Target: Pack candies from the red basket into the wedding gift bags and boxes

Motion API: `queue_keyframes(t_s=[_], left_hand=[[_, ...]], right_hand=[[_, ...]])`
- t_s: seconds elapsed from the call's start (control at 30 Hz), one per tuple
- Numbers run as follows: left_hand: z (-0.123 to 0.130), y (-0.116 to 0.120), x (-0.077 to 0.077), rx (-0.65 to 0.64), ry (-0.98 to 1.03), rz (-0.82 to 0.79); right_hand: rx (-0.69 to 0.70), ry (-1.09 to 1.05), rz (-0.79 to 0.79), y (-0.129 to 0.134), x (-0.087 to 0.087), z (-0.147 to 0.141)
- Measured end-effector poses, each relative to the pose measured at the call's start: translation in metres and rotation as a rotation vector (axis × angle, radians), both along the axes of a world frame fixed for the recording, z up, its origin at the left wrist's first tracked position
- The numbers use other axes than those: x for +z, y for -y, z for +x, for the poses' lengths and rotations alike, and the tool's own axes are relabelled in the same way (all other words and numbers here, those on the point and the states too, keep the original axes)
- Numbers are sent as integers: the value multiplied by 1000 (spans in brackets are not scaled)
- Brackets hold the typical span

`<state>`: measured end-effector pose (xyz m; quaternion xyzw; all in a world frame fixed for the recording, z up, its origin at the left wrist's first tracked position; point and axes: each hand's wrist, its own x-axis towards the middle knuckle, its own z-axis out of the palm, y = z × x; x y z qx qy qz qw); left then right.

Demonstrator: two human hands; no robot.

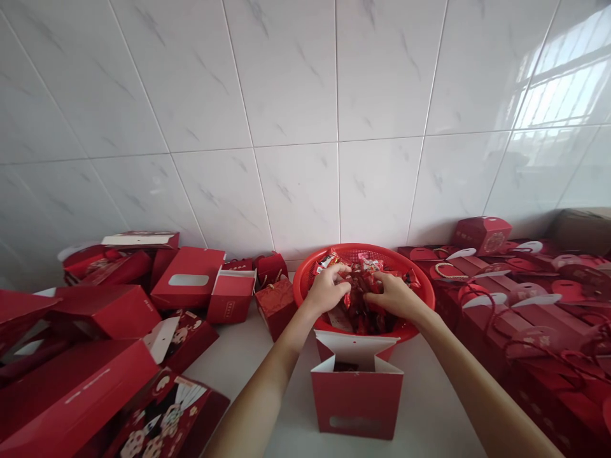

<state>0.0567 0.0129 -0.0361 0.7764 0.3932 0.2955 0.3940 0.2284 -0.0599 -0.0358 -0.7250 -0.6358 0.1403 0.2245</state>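
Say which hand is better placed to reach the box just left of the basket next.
Likely the left hand: it's nearer that box, over the left of the basket; the right hand is farther.

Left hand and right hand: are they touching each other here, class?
Apart. The head view shows it: wrapped candy is visible in the gap between the left hand and the right hand.
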Motion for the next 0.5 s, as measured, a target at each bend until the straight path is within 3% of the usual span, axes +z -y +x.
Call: queue_keyframes(t_s=[0.13, 0.33, 0.5], left_hand=[[-2, -2, 2, 16, 231, -96], [-4, 1, 6, 0, 390, -115], [-6, 4, 8, 17, 412, -167]], right_hand=[[-64, -60, 87, -2, -2, 3], [-103, -101, 112, -3, -3, 4], [37, -196, 162, -2, -6, 6]])
